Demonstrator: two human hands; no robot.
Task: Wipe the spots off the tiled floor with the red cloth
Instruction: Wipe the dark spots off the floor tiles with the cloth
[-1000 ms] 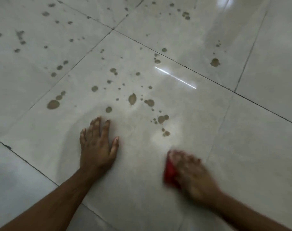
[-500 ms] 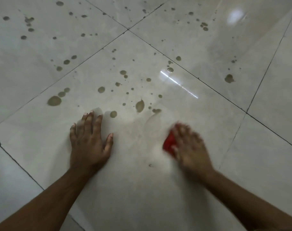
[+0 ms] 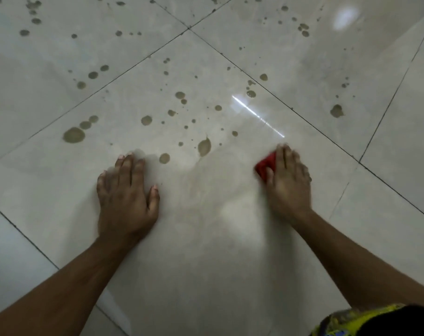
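The tiled floor (image 3: 206,251) is pale and glossy, and it is dotted with several brown spots. A large spot (image 3: 74,135) lies far left, a teardrop spot (image 3: 204,146) sits mid-tile, and a round spot (image 3: 164,158) is just right of my left fingertips. My left hand (image 3: 126,197) rests flat on the tile with straight fingers. My right hand (image 3: 288,183) presses the red cloth (image 3: 266,163) onto the floor. Only the cloth's left part shows from under my fingers and thumb. The tile between and below my hands looks smeared and free of spots.
Dark grout lines (image 3: 303,120) cross the floor diagonally. More spots spread over the far tiles (image 3: 303,30) and one spot (image 3: 336,110) lies beyond the grout at right. Yellow patterned clothing (image 3: 351,321) shows at the bottom right corner.
My right hand has swept the red cloth forward and to the right across the tile. The spots near it a second ago are gone. My left hand stays planted.
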